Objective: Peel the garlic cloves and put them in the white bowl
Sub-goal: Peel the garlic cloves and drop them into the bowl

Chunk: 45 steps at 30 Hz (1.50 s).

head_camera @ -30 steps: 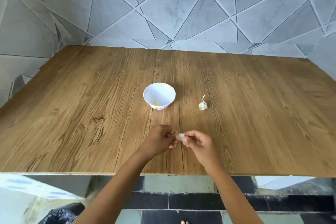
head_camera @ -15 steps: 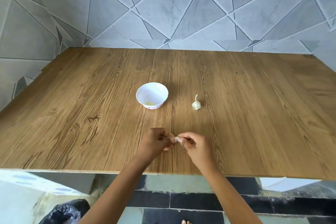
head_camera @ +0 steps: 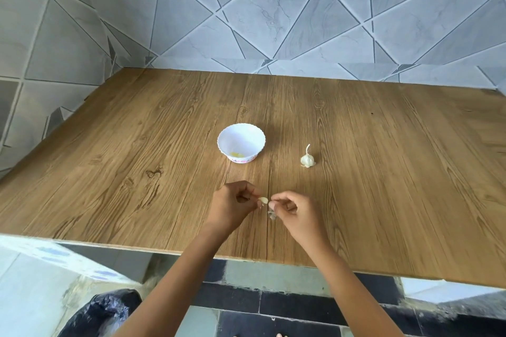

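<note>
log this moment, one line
left hand pinches pale garlic clove | right hand pinches papery skin | white scalloped bowl: yellowish bits

We note both forearms reaching up from bottom edge, hands nearly meeting. Left hand (head_camera: 235,206) pinches garlic clove (head_camera: 263,200); right hand (head_camera: 297,215) pinches peel scrap (head_camera: 272,213), fingers (head_camera: 284,203) curled.

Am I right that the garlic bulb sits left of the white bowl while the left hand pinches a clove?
Not quite: the head view shows the garlic bulb right of the white bowl, not left; the left hand does pinch a clove.
</note>
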Available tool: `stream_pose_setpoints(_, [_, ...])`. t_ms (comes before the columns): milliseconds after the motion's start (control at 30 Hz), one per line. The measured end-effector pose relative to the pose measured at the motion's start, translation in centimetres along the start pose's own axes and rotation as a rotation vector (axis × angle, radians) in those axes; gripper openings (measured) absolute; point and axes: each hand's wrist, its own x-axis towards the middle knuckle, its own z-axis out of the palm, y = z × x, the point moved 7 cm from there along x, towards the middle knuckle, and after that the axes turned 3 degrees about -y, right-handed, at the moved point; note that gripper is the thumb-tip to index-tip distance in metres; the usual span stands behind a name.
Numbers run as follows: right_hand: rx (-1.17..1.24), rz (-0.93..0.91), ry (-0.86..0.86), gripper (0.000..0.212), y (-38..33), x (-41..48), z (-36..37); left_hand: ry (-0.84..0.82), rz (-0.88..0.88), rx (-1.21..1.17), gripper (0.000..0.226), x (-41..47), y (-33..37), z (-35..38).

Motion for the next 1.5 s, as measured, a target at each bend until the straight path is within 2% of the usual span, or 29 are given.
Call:
stream_pose_setpoints(67, [0.169,0.104,-0.070,0.008,0.5,0.0,0.5,-0.017,-0.001,0.004,0.014,0.0,0.1,0.2])
stream_pose_setpoints(167, [0.372,0.204,-0.082,0.005,1.1,-0.1,0.7,-0.066,-0.004,-0.013,0.012,-0.1,0.2,0.5])
stream_pose_setpoints(300, [0.482,0.300,-0.149,0.007,1.4,-0.4,1.0,-0.191,-0.112,-0.254,0.007,-0.2,-0.1,1.0])
stream_pose_setpoints(433, [0.490,0.279,-0.117,0.007,1.0,-0.5,0.8,-0.221,-0.185,-0.409,0.007,-0.2,-0.2,1.4])
stream_pose_setpoints(633, [0.298,0.071,0.026,0.016,0.1,-0.6,-0.1,-0.170,-0.098,-0.105,0.003,0.4,-0.1,1.0])
stream_pose_setpoints(767, [0.272,0.080,0.087,0.018,0.8,-0.3,-0.9,-0.080,0.073,0.209,0.021,0.8,0.6,0.0])
stream_pose_setpoints(900, [0.293,0.104,0.077,0.018,1.5,-0.2,-0.9,-0.111,0.190,0.362,0.030,0.7,1.6,0.5])
stream_pose_setpoints(967, [0.310,0.104,0.077,0.016,1.6,-0.2,-0.8,-0.055,0.232,0.381,0.026,0.7,2.1,0.5])
stream_pose_setpoints(1100, [0.330,0.112,0.075,0.016,1.5,0.0,-0.5,0.033,0.173,0.404,0.011,0.8,2.2,0.0])
stream_pose_setpoints(1233, [0.372,0.130,0.075,0.017,1.3,-0.1,-0.5,0.009,0.215,0.318,0.021,0.9,2.5,0.2])
stream_pose_setpoints(1333, [0.457,0.164,0.082,0.015,1.3,-0.1,-0.4,-0.054,0.145,0.172,0.013,1.0,2.1,0.4])
stream_pose_setpoints(1400, [0.519,0.173,0.078,0.014,1.1,-0.1,-0.3,-0.093,0.127,0.160,0.008,1.0,2.1,0.7])
stream_pose_setpoints(1500, [0.480,0.162,0.060,0.015,1.0,-0.2,0.1,-0.076,0.105,0.141,0.005,0.9,2.1,0.7])
